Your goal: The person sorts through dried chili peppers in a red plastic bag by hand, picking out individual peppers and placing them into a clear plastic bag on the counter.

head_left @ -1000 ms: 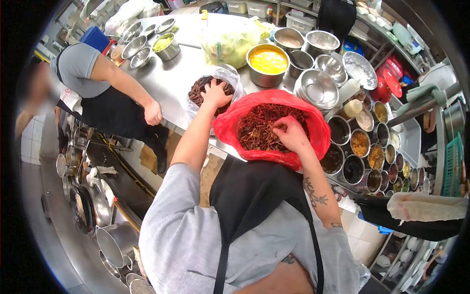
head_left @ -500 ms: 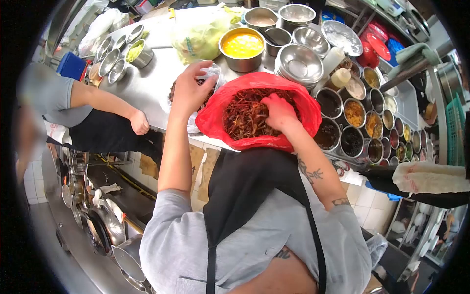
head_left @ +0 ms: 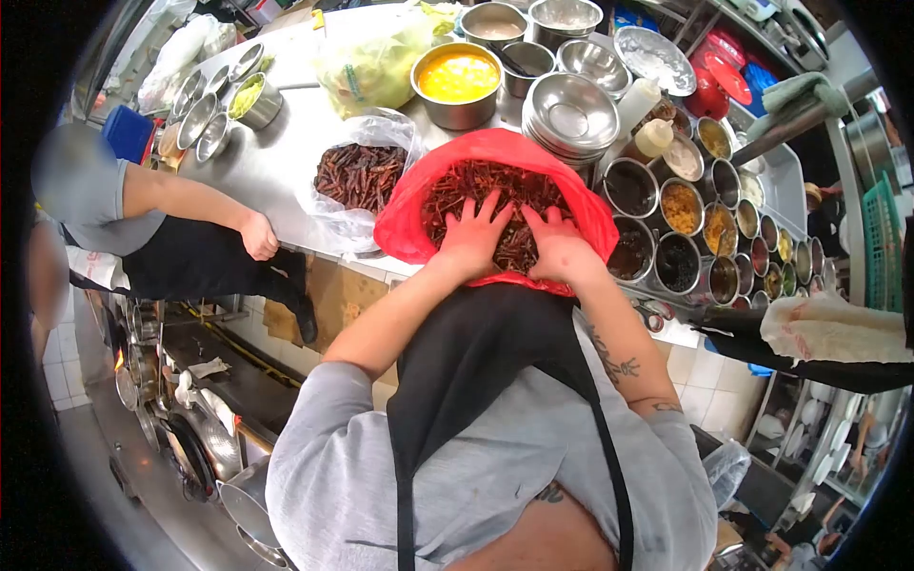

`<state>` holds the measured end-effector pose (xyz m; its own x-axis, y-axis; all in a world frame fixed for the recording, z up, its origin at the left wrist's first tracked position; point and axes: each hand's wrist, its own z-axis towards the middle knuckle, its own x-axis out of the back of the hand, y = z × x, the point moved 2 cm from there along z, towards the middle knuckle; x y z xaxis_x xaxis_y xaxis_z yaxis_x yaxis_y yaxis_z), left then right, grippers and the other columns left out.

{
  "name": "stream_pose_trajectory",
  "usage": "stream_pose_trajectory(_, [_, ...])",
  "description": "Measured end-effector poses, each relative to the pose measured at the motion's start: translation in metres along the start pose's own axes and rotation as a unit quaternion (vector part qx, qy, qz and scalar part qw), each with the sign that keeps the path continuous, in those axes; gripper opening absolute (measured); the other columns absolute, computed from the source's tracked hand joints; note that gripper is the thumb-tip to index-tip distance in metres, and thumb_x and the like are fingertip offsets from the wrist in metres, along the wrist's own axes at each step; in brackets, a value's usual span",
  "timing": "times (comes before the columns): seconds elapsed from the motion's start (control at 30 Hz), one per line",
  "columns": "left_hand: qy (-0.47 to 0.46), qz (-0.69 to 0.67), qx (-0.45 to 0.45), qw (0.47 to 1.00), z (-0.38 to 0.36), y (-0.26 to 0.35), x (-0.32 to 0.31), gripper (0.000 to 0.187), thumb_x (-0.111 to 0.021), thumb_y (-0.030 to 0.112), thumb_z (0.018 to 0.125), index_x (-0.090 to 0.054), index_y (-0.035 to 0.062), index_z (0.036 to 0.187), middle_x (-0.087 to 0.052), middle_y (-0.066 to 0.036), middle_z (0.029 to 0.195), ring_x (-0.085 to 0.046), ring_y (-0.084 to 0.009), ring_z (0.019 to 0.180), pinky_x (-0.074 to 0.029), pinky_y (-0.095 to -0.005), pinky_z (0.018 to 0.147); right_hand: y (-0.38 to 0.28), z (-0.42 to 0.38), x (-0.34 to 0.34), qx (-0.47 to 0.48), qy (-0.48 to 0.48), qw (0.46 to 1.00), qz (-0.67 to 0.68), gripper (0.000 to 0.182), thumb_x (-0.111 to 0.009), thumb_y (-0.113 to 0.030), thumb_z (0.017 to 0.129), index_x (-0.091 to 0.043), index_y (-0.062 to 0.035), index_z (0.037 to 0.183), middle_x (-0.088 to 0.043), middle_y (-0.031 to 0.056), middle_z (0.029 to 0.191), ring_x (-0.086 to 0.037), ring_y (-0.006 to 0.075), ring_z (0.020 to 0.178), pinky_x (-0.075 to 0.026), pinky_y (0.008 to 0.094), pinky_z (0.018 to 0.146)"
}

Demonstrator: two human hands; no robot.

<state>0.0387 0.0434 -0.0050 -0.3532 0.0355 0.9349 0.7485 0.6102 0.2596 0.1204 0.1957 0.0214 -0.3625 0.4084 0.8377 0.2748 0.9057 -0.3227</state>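
Observation:
A red plastic bag (head_left: 405, 217) gapes at the table's front edge, full of dried red chillies (head_left: 476, 181). Both hands are inside its mouth. My left hand (head_left: 473, 241) lies on the chillies with fingers spread. Beside it, my right hand (head_left: 564, 249) rests with its fingers apart, palm down on them too. Neither hand grips anything that I can see. Just left of the red bag, a clear plastic bag (head_left: 390, 128) stands open with more, darker dried chillies (head_left: 354, 178) in it.
Behind the bags stand a pot of yellow liquid (head_left: 459, 78) and stacked steel bowls (head_left: 573, 109). Several seasoning tins (head_left: 681, 207) and squeeze bottles (head_left: 653, 139) line the right. At left, a co-worker's hand (head_left: 258, 235) hangs by the steel table (head_left: 271, 171).
My left hand has come from above the clear bag into the red bag. My right hand has opened out on the chillies. The clear bag's contents now show.

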Motion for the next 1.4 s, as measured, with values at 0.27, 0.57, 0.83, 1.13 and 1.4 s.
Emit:
stream_pose_trajectory(0.27, [-0.027,-0.436,-0.088,0.895,0.03,-0.051,0.025,0.087,-0.085,0.011,0.066,-0.043,-0.0019,0.141,-0.061,-0.018,0.13,-0.059,-0.0244,0.121,-0.045,-0.0361,0.105,0.014,0.028,0.025,0.089,0.068,0.929,0.352,0.087,-0.085,-0.014,0.061,-0.048,0.0043,0.137,-0.065,0.0216,0.122,-0.063,0.0297,0.115,-0.048,0.0359,0.1])
stream_pose_trajectory(0.57, [0.065,-0.323,0.057,0.942,0.02,-0.072,0.046,0.051,-0.072,0.014,0.086,-0.055,-0.0002,0.132,-0.067,-0.017,0.12,-0.064,-0.0256,0.111,-0.048,-0.0374,0.097,0.044,0.031,0.024,0.002,0.151,0.932,0.331,0.035,-0.062,-0.002,0.09,-0.062,-0.0003,0.124,-0.069,0.0119,0.093,-0.066,0.0189,0.077,-0.053,0.0325,0.075])
stream_pose_trajectory(0.83, [0.116,-0.512,0.023,0.851,0.013,-0.022,0.071,0.031,-0.073,0.018,0.091,-0.069,-0.003,0.113,-0.072,-0.007,0.1,-0.064,-0.0116,0.09,-0.051,-0.0278,0.084,-0.009,0.007,0.049,0.069,0.18,0.93,0.312,0.062,-0.048,0.001,0.094,-0.026,0.0004,0.152,-0.067,0.0209,0.1,-0.067,0.0333,0.09,-0.053,0.0392,0.084])
stream_pose_trajectory(1.13, [0.106,-0.624,-0.004,0.774,0.024,-0.013,0.044,0.024,-0.072,0.012,0.09,-0.07,-0.001,0.11,-0.071,-0.004,0.09,-0.061,-0.0089,0.079,-0.05,-0.0251,0.073,-0.007,0.018,0.025,0.155,0.138,0.896,0.393,0.075,-0.059,-0.001,0.089,-0.019,0.0005,0.153,-0.063,0.0317,0.118,-0.064,0.0386,0.112,-0.049,0.042,0.094])
stream_pose_trajectory(1.4, [0.108,-0.731,0.037,0.672,0.023,-0.018,0.046,0.018,-0.069,0.018,0.094,-0.067,0.0025,0.103,-0.058,0.002,0.072,-0.048,-0.0072,0.06,-0.038,-0.0235,0.056,0.0,0.018,0.031,0.062,0.16,0.894,0.414,0.018,-0.065,-0.012,0.091,-0.07,0.0047,0.091,-0.072,0.0141,0.081,-0.07,0.0187,0.077,-0.053,0.0325,0.072])
